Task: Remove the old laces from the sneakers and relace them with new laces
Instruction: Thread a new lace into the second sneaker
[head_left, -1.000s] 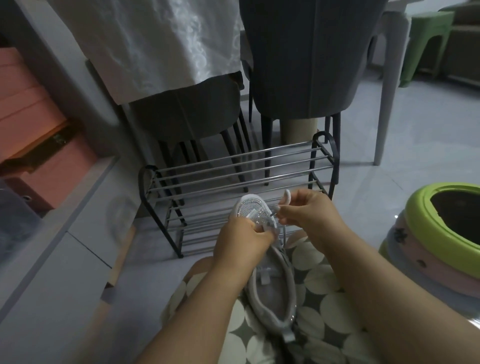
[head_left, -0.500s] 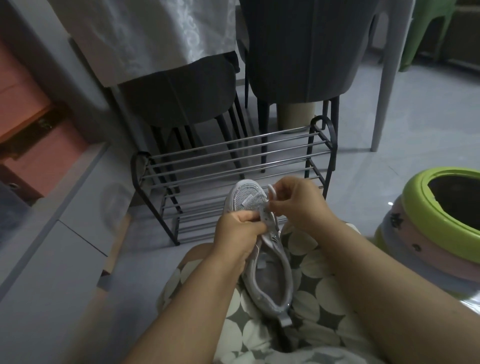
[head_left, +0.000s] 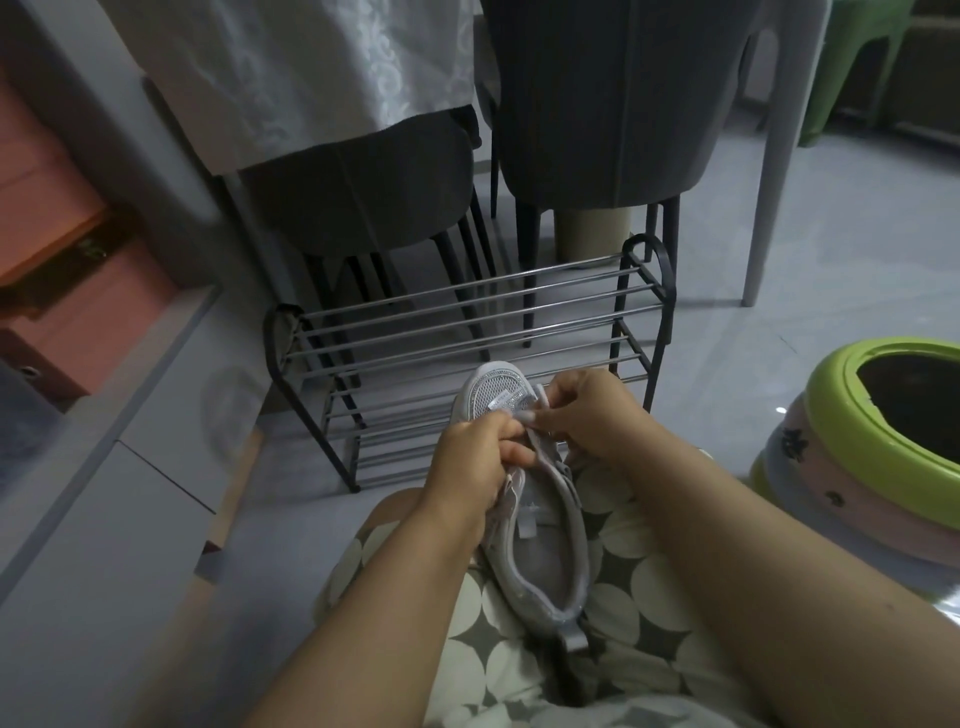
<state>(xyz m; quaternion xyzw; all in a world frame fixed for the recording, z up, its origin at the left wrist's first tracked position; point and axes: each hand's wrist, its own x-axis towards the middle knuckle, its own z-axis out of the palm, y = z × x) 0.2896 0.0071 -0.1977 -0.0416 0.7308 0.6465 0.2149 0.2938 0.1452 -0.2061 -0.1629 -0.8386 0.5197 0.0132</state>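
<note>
A pale grey sneaker lies on my lap, toe pointing away, its mesh toe cap showing above my fingers. My left hand grips the sneaker's left side near the eyelets, fingers curled over the upper. My right hand pinches a white lace just above the tongue, close to the left hand's fingertips. Both hands hide most of the lace and the eyelets.
A black and chrome shoe rack stands on the floor straight ahead. Dark chairs and a white tablecloth lie behind it. Stacked green and pink plastic stools sit at the right. A grey cabinet runs along the left.
My right hand has come down from its raised pull, and the lace loop above it is gone. The hands now sit closer together over the eyelets.
</note>
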